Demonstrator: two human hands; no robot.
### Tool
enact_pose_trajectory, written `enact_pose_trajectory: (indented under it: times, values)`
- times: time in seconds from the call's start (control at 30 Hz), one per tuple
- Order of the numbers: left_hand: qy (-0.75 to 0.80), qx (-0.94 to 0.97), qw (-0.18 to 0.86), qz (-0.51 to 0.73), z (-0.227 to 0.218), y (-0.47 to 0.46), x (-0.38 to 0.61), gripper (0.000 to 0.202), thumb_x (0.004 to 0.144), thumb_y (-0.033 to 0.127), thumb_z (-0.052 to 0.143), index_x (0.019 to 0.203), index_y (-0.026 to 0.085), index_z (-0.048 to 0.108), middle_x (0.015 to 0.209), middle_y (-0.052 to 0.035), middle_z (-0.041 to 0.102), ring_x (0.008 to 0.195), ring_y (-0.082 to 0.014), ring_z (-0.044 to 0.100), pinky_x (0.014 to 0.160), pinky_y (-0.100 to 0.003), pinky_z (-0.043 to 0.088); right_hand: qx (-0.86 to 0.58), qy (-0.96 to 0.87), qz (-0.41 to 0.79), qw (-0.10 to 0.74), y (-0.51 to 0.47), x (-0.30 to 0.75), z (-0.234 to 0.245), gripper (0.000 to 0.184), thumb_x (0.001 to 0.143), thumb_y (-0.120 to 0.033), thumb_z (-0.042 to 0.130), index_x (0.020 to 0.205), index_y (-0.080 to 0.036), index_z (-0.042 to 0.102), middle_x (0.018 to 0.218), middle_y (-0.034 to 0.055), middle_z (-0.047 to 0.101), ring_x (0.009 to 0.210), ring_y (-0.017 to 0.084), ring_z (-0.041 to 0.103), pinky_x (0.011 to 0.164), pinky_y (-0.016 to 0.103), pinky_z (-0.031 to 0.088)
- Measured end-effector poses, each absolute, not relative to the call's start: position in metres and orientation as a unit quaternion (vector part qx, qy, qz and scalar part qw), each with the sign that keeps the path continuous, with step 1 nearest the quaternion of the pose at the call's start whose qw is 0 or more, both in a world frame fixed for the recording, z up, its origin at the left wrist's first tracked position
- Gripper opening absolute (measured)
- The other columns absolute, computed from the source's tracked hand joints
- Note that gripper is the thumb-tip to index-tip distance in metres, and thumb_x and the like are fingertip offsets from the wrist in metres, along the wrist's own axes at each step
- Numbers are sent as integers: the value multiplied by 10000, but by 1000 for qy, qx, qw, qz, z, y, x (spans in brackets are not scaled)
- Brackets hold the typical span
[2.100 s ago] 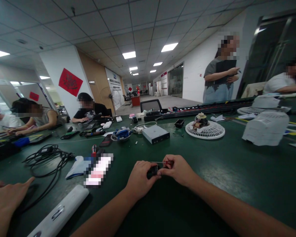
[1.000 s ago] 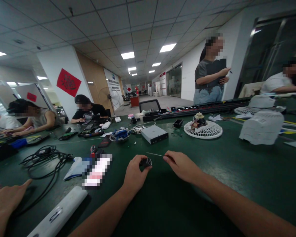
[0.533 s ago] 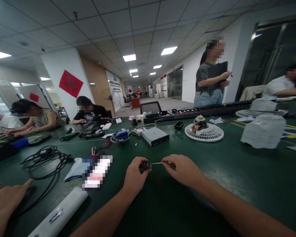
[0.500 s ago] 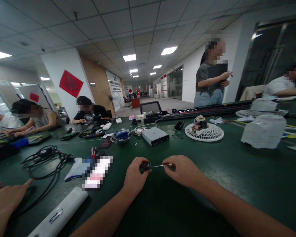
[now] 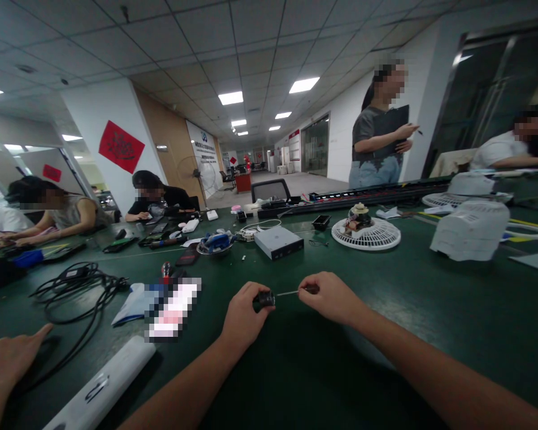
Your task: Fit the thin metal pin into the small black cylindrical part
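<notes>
Pinches a short, glossy black cylinder (image 5: 264, 299) between thumb and fingers of the left hand (image 5: 242, 313), over the dark green tabletop (image 5: 430, 316), with its round end facing right. Presses thumb and fingers of the right hand (image 5: 327, 295) together around a slim, straight metal tool (image 5: 287, 292), partly hidden in the grip. Aims it leftward at the cylinder's round end, very near; cannot tell whether touching. Has a flat grey box (image 5: 278, 240) beyond the hands, a round white plastic grille (image 5: 366, 239) to its right, and a long white plastic bar (image 5: 101, 385) at near left.
</notes>
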State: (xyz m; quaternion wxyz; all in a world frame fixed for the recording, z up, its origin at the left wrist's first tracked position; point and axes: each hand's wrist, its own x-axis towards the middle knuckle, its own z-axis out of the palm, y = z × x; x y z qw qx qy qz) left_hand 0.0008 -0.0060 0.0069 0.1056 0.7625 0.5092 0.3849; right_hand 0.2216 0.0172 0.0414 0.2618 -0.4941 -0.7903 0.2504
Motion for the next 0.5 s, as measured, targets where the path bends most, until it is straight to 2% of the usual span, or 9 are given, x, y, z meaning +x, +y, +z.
enact_pose_trajectory:
  times: [0.07, 0.23, 0.3, 0.4, 0.5]
  values:
    - [502, 769, 105, 380, 7, -6, 1, 269, 719, 102, 726, 947, 218, 644, 965, -10, 650, 906, -189, 612, 807, -331, 486, -486, -789, 282, 248, 18, 222, 40, 247, 791, -323, 541, 762, -173, 735, 684, 36, 693, 594, 162, 595, 526, 253, 399]
    - [500, 772, 105, 379, 7, -7, 2, 271, 713, 100, 729, 945, 216, 651, 948, -12, 657, 896, -192, 617, 806, -336, 491, -499, -788, 256, 255, 19, 222, 38, 246, 779, -312, 548, 723, -170, 740, 660, 44, 687, 573, 162, 585, 514, 258, 384]
    - [500, 772, 107, 377, 8, -7, 2, 256, 718, 105, 725, 938, 211, 649, 944, -15, 655, 892, -192, 618, 800, -335, 493, -486, -792, 277, 247, 19, 222, 39, 249, 781, -312, 545, 726, -170, 742, 647, 40, 684, 558, 159, 578, 500, 254, 380]
    - [505, 775, 105, 366, 9, -8, 1, 258, 728, 116, 720, 957, 216, 654, 966, -17, 651, 904, -196, 617, 803, -339, 492, -497, -788, 244, 270, 19, 223, 40, 245, 780, -320, 560, 751, -170, 751, 682, 49, 697, 599, 167, 592, 532, 259, 403]
    - [504, 773, 108, 369, 9, -7, 0, 255, 724, 101, 718, 942, 218, 658, 960, -12, 649, 902, -193, 619, 807, -335, 492, -489, -796, 258, 246, 19, 224, 40, 256, 790, -334, 557, 754, -176, 754, 687, 49, 699, 592, 165, 592, 528, 260, 404]
